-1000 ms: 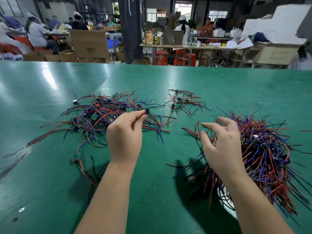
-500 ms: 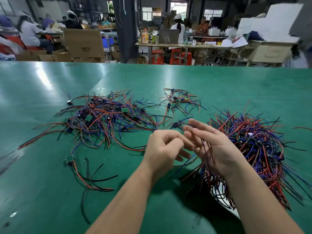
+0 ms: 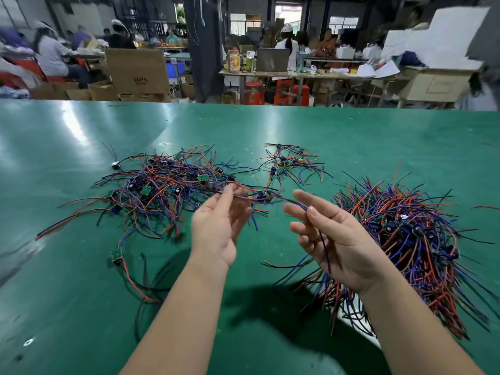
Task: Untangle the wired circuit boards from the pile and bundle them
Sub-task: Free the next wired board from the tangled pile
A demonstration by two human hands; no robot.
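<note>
while raised between both hands over the green table [image 3: 351,136], one wired circuit board [image 3: 263,196] is pinched by its wires at the left hand [image 3: 216,228] fingertips and under the right hand [image 3: 338,239] thumb, remaining fingers loosely spread; tangled pile [image 3: 162,190] far left, bundled heap [image 3: 405,234] right.

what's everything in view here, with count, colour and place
table: one, green, foreground
tangled pile of wired circuit boards: one, red, blue and black wires, left-centre
small cluster: one, same colours, far centre
large heap: one, same colours, right
loose wired board: one, green, near left
held wired board: one, purple and red wires, between hands
cardboard box: one, brown, behind table
left hand: pinches held wires
right hand: pinches purple wire
</note>
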